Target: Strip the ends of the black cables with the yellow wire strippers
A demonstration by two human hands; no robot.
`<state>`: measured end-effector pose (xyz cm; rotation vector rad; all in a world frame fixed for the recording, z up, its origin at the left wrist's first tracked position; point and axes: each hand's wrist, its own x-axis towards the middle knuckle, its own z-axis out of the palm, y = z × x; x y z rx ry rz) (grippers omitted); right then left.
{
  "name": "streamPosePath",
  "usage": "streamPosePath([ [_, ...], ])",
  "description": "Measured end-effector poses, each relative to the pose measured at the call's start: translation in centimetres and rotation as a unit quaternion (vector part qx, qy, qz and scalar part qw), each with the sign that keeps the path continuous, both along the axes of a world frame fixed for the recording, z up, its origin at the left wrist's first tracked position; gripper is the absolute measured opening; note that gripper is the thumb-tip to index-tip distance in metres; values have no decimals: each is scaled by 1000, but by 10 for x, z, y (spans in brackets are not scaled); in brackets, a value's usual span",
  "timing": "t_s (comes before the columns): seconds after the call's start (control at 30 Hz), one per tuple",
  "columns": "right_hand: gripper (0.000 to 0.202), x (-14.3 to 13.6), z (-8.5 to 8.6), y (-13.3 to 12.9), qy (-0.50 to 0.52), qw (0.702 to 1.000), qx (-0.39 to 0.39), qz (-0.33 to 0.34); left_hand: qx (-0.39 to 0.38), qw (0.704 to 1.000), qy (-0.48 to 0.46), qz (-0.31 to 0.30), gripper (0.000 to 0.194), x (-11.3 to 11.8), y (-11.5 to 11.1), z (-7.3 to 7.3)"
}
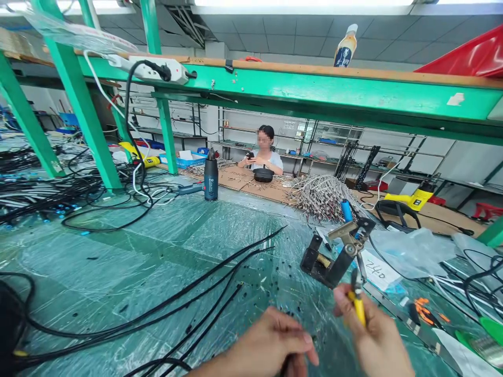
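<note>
At the bottom centre, my left hand [275, 343] is closed, its fingertips pressed together over a black cable [288, 365] that is mostly hidden beneath them. My right hand [375, 330] grips yellow-handled pliers [358, 306], with their dark jaws pointing up and away from me. Just beyond the pliers stands a black metal fixture [334, 267] with a toggle-style clamp [348, 238] on top. Several long black cables [188, 302] run across the bench from the left, their ends lying left of the fixture.
A blue heat gun [211, 178] stands upright at mid-bench. Behind the fixture lies a heap of grey wires [322, 196]. Orange-handled cutters [424, 313] and a paper marked 240 [379, 269] lie on the right. Across the bench sits a person [265, 154] holding a phone. A green shelf beam [291, 86] spans overhead.
</note>
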<state>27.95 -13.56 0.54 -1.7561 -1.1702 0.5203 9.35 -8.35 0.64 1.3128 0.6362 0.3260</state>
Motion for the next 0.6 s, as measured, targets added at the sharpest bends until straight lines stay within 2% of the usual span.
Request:
streamPosePath([
  [0.03,45,8,1,1,-6,998,-1,-59,78,997,15,-12,32,0,-2,1],
  [0.1,45,17,2,4,-5,994,5,-112,264,963,44,11,30,-3,-3,3],
  [0.17,44,15,-1,5,15,997,19,-78,399,907,96,95,26,-10,8,5],
  [0.2,44,11,-4,4,28,998,28,-43,430,880,135,151,25,-15,18,5],
  [0.27,44,-1,-9,2,56,998,34,25,443,845,189,233,26,-29,44,1],
  [0.37,46,-25,-15,-3,113,990,-29,78,435,796,274,318,21,-48,83,-15],
  [0.43,47,-37,-16,-3,144,981,-63,110,426,784,313,325,10,-56,99,-26],
  [0.5,47,-44,-17,1,159,973,-61,153,425,781,327,321,3,-58,107,-34],
  [0.6,52,-43,-20,10,191,961,-59,190,435,775,311,335,7,-56,108,-32],
])
